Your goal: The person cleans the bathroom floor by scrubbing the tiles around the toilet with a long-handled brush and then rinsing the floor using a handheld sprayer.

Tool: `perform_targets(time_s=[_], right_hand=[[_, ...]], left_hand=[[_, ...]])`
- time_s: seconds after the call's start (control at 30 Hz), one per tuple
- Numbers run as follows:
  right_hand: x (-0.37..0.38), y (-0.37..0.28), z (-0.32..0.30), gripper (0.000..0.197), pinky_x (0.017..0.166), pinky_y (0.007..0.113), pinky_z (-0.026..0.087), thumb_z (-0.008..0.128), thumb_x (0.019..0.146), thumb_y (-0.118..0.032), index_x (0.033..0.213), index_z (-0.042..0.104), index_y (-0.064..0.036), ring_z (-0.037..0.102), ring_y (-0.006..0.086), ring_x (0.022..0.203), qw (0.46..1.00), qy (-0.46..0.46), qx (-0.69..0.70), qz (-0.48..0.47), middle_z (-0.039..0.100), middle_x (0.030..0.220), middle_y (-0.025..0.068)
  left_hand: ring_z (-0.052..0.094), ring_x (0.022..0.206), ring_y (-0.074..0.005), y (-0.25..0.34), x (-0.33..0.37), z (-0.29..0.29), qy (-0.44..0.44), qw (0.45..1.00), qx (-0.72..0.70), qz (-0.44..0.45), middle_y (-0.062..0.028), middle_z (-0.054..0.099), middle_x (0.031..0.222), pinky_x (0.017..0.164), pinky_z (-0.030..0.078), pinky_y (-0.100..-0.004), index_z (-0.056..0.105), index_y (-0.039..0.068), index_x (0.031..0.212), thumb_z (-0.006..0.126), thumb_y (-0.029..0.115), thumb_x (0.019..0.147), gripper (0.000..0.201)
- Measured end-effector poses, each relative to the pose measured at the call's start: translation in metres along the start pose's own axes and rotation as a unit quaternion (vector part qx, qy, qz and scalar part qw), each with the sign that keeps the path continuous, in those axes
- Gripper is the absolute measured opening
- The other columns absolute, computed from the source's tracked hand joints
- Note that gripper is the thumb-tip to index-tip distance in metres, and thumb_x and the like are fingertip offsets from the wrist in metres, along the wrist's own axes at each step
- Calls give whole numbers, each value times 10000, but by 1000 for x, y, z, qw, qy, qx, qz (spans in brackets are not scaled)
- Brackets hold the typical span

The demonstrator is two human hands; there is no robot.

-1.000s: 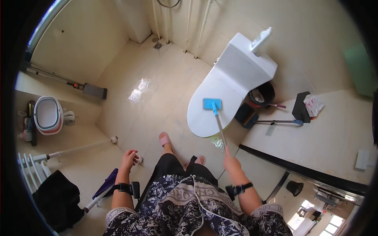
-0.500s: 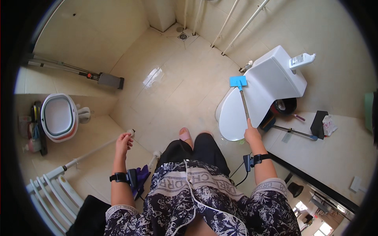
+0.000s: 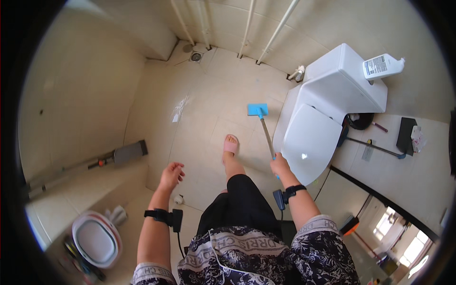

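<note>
My right hand [image 3: 280, 165] is wrapped round the handle of a long-handled scrub brush [image 3: 267, 135]. Its flat blue rectangular head [image 3: 257, 109] is over the tiled floor, left of the white toilet [image 3: 311, 142], whose lid is down. Whether the head touches the floor I cannot tell. My left hand [image 3: 173, 175] hangs over the floor with nothing in it, fingers loosely bent and apart. One foot in a pink slipper [image 3: 230, 145] is stepped forward between the hands.
On the toilet tank stands a white bottle [image 3: 380, 66]. A flat mop [image 3: 128, 155] leans at the left wall, with a folding basin [image 3: 97, 241] below. Pipes [image 3: 278, 31] and a floor drain [image 3: 195, 57] are at the far wall. A dark bin [image 3: 361, 121] sits behind the toilet.
I have stepped forward with one foot. The scrub brush has moved left, from over the toilet lid to over the floor. My left hand has moved right, away from the wall rail.
</note>
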State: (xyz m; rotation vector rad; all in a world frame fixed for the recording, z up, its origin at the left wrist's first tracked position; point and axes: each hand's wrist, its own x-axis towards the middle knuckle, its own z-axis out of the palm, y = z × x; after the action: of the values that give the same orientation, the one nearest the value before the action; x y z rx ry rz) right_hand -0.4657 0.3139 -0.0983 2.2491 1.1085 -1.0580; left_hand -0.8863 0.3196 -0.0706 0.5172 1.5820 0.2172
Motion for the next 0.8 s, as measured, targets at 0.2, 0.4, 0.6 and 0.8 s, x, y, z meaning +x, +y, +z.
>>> perform_targets(time_s=[0.2,0.4,0.6,0.8], right_hand=[[121,-110,-53,411,843,420,438,419,809,-178,1201,419,-53,548,365,996,996,-54,33,64,572,1056,230],[252,-165,-40,405,748,437,466,407,862,-261,1257,403,-171,589,334,893,998,1,-27,60,614,970,170],[245,-146,69,569,645,459,458,413,869,-160,1390,187,-207,594,364,738,996,7,35,83,610,785,203],[355,-130,45,539,575,467,450,393,894,-208,1391,184,-189,581,369,657,988,115,7,103,586,718,232]], left_hand=[[535,485,-126,17,92,22,-63,989,98,-96,-76,598,657,457,426,-268,574,40,943,442,134,841,192],[584,801,-190,26,209,41,-145,955,241,-96,-89,620,861,704,471,-322,577,77,1012,466,189,826,244],[316,1222,-220,5,297,28,-203,807,548,-85,-12,371,1303,937,368,-399,546,156,1131,477,271,836,325],[296,1237,-210,26,327,25,-179,806,558,-81,15,383,1288,958,374,-364,564,208,1108,493,294,814,314]])
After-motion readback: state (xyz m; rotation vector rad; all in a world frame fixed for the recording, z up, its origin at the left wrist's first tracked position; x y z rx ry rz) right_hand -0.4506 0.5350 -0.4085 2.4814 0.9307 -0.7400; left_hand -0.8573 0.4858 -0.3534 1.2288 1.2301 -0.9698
